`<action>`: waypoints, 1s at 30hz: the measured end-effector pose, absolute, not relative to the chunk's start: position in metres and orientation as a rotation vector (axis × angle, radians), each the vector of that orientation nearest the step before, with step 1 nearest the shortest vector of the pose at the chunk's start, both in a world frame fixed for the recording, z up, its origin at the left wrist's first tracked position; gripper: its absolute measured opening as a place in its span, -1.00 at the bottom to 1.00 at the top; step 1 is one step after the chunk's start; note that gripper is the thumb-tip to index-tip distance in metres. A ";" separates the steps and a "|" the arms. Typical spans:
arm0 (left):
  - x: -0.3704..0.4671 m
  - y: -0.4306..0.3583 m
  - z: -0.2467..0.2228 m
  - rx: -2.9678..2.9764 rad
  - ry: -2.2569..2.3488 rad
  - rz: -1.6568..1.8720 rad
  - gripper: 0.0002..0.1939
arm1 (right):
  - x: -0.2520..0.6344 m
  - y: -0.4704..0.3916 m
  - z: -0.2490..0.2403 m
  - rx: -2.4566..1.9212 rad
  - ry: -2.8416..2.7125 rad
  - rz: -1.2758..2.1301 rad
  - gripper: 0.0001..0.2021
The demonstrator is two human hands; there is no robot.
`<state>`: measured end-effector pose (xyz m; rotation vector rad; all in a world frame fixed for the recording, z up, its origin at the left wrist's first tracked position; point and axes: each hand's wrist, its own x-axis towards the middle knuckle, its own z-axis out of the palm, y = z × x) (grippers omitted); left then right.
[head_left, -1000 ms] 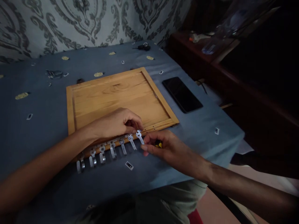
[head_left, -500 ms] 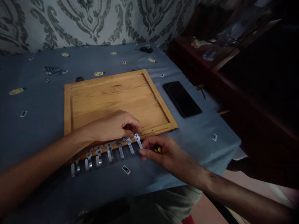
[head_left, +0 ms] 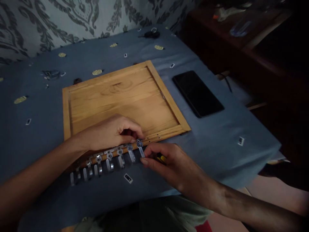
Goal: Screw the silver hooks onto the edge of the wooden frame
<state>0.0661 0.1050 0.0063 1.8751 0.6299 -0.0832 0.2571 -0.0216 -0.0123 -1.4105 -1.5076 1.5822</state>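
Note:
A framed wooden board (head_left: pixel 125 96) lies on the bed-like blue surface, with a row of silver metal hooks (head_left: pixel 109 161) along its near edge. My right hand (head_left: pixel 166 161) pinches the curved end of the rightmost metal hook (head_left: pixel 140 148) between thumb and forefinger. Something with yellow and black parts (head_left: pixel 161 158) shows inside that hand's curled fingers; its kind is hidden. Across the board's near side rests my left hand (head_left: pixel 118 130), fingers curled, thumb and fingertips closed at the top plate of the same hook. Whatever is between those fingertips cannot be made out. Small dark holes (head_left: pixel 153 138) dot the edge to the right.
A black phone (head_left: pixel 198 93) lies right of the board on the blue patterned cloth (head_left: pixel 217 141). Keys (head_left: pixel 152 33) are at the back, and a small dark strap-like item (head_left: pixel 51 74) lies to the left. A dark wooden furniture edge (head_left: pixel 241 51) runs along the right.
My viewpoint has shifted, so the board and phone appear moved and larger. Both hands stay at the rightmost hook, with little visible change in grip.

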 end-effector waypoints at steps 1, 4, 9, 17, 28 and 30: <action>0.066 0.105 0.006 1.880 0.630 -0.082 -0.83 | 0.257 -0.021 -0.012 -1.404 -1.509 1.590 -0.78; 0.066 0.105 0.006 1.884 0.627 -0.081 -0.84 | 0.257 -0.021 -0.013 -1.377 -1.513 1.599 -0.78; 0.067 0.104 0.012 1.918 0.615 -0.076 -0.86 | 0.258 -0.021 -0.018 -1.360 -1.505 1.589 -0.79; 0.067 0.104 0.012 1.953 0.594 -0.073 -0.86 | 0.263 -0.026 -0.018 -1.375 -1.411 1.524 -0.95; 0.068 0.104 0.013 1.931 0.599 -0.108 -0.88 | 0.260 -0.027 -0.019 -1.478 -1.467 1.437 -0.81; 0.068 0.104 0.013 1.918 0.605 -0.122 -0.87 | 0.259 -0.029 -0.018 -1.472 -1.478 1.405 -0.75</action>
